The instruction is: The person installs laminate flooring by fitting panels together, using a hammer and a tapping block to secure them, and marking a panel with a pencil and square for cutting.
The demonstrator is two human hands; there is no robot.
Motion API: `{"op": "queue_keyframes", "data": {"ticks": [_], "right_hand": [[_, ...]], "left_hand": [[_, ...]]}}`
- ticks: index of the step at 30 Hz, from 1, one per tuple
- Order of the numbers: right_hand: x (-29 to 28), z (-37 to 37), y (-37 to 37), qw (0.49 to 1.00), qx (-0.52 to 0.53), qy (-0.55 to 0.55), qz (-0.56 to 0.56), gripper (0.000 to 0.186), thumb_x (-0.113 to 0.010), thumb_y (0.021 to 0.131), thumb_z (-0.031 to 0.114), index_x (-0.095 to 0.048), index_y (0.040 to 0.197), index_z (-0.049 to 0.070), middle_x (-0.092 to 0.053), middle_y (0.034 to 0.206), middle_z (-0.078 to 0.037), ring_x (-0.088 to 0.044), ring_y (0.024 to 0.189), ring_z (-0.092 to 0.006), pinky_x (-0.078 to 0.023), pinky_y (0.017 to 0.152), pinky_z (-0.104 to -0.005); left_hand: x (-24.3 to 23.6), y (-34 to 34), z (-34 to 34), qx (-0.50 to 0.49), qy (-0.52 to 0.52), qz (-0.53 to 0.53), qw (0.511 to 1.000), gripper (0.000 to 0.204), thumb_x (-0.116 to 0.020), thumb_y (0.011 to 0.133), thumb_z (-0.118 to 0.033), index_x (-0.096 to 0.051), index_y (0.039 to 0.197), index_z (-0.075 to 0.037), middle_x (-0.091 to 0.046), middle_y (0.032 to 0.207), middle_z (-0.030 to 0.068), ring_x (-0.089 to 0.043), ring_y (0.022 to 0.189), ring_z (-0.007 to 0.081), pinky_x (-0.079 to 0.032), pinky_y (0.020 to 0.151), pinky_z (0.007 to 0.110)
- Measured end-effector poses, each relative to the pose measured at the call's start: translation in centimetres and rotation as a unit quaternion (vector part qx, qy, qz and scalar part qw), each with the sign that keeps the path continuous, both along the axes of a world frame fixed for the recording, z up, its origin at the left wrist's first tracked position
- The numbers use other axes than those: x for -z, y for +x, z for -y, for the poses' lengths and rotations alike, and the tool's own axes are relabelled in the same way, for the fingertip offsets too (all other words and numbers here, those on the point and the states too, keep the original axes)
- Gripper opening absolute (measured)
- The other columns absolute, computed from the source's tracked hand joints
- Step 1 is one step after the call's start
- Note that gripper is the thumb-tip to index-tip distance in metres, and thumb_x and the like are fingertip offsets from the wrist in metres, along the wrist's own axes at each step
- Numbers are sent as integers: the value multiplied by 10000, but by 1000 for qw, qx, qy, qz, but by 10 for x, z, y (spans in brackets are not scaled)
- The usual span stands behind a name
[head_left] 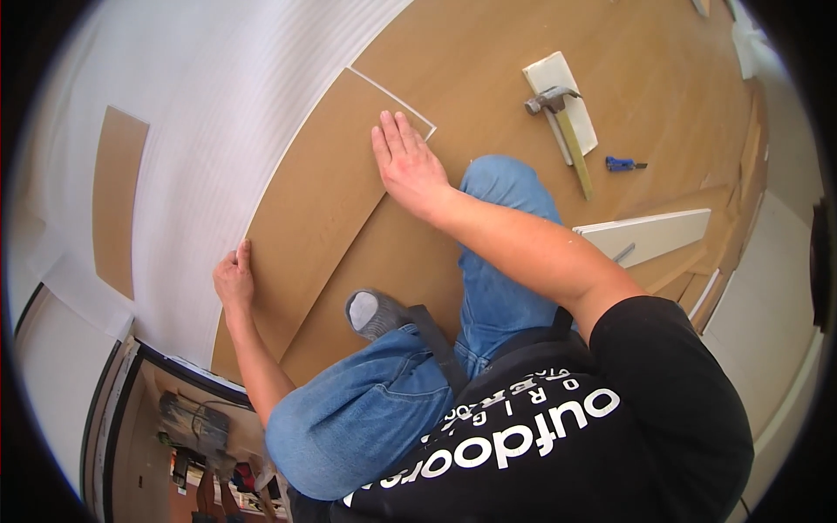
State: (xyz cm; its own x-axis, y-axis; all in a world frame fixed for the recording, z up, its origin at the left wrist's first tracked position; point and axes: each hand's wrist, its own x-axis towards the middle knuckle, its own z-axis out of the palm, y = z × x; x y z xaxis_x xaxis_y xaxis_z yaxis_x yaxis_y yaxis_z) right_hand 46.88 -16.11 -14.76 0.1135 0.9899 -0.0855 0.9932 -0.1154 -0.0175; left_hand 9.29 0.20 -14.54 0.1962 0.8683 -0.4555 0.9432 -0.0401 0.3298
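Note:
A long brown board (305, 200) lies at a slant in front of me, beside my folded legs. My right hand (408, 166) rests flat on its far part, fingers stretched out, close to the white-edged joint with the brown sheet beyond. Along the board's left edge, my left hand (234, 277) is curled, thumb at the top, gripping that edge; its other fingertips are mostly hidden. To the right, a claw hammer (567, 131) with a wooden handle lies partly over a white block (571, 91). Near it is a small blue-handled tool (623, 164).
White ribbed sheeting (200, 113) spreads on the left, with a smaller brown piece (119, 200) on it. White-faced strips (649, 235) lie beside my right elbow. At lower left, a dark-framed opening (109, 418) borders the sheeting, with cluttered things beyond. My socked foot (375, 314) is beside the board.

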Motion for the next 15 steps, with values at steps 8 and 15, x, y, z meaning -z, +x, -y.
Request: {"op": "queue_keyframes", "data": {"ticks": [8, 15], "right_hand": [[-2, -2, -5, 999, 6, 28, -39, 515, -548, 946, 88, -497, 1424, -96, -414, 1535, -343, -400, 1441, -491, -400, 1180, -510], [-4, 1, -6, 999, 9, -9, -46, 548, -538, 961, 99, -447, 1468, -88, -362, 1568, -347, -362, 1466, -492, -360, 1205, -516]], "left_hand": [[6, -11, -3, 5, 0, 9, 1000, 750, -598, 986, -626, -506, 642, 34, -418, 564, 162, -370, 577, 280, -368, 557, 441], [3, -7, 0, 5, 9, 9, 1000, 723, -593, 999, -595, -536, 668, 45, -440, 577, 170, -398, 580, 272, -391, 579, 445]]}}
